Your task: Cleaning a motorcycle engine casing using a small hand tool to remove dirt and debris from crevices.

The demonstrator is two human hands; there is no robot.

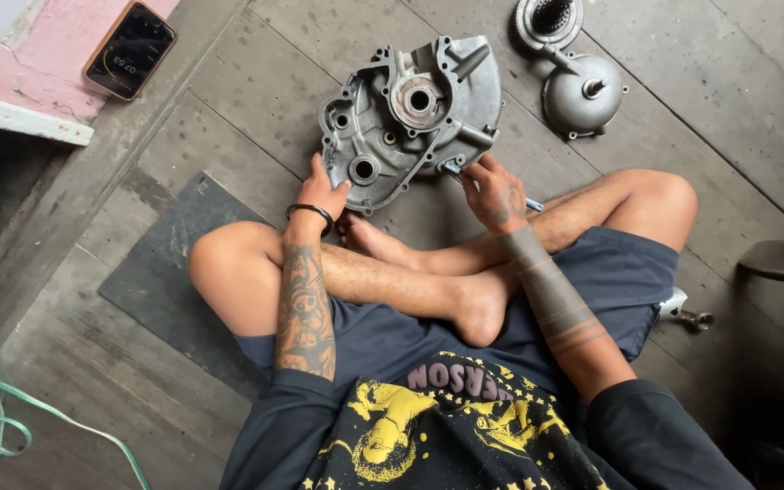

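Tool tip [451, 169] behind right hand [494, 193]
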